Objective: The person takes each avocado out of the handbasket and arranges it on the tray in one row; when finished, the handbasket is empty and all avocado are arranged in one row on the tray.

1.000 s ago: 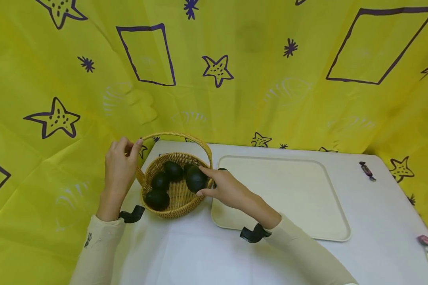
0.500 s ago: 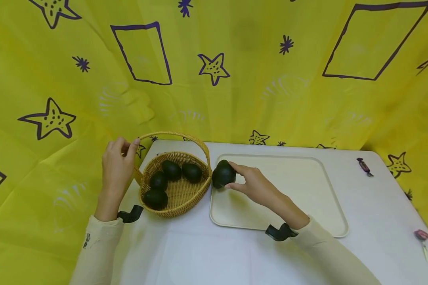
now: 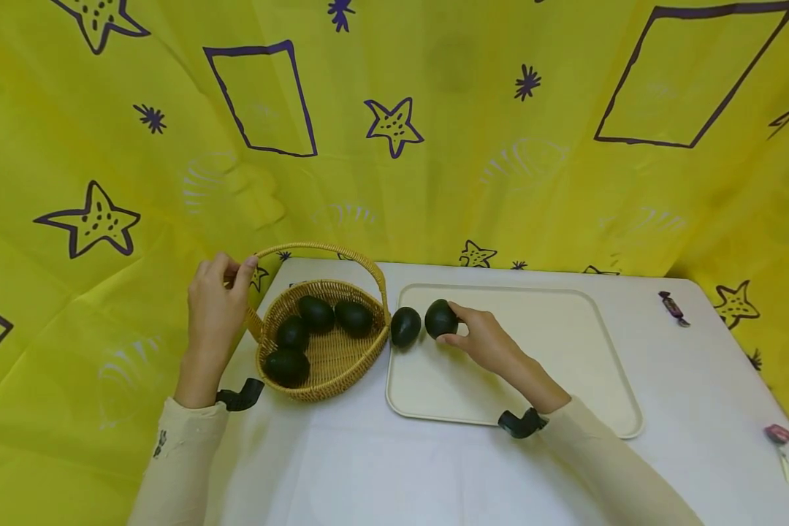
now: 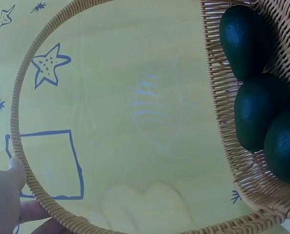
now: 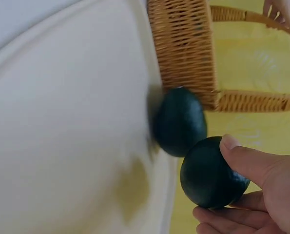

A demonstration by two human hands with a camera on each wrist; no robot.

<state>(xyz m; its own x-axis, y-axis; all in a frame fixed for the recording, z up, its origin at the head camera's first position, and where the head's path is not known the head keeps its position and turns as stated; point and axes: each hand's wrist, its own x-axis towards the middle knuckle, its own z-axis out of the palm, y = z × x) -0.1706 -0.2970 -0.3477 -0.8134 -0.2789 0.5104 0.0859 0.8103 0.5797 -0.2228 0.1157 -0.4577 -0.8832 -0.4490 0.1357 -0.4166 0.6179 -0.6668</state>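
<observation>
My left hand (image 3: 218, 307) pinches the upper left of the arched handle (image 4: 24, 161) of a woven wicker basket (image 3: 332, 383). Inside the basket lie several dark green avocados (image 3: 316, 314), most of them along its left side. My right hand (image 3: 489, 340) holds another avocado (image 3: 441, 320) between thumb and fingers, over the left part of a cream tray (image 3: 539, 365). Just left of it, a second avocado (image 3: 405, 326) lies at the tray's left edge beside the basket. In the right wrist view the held avocado (image 5: 210, 175) overlaps that avocado (image 5: 180, 122).
A wrapped candy (image 3: 673, 309) lies on the white table (image 3: 381, 475) to the right of the tray, and a lollipop (image 3: 778, 436) lies nearer the right edge. Yellow patterned cloth (image 3: 434, 197) hangs behind and at both sides.
My right hand has lifted an avocado out of the basket and carried it right, over the tray, past the one at its edge. My left hand has stayed on the handle.
</observation>
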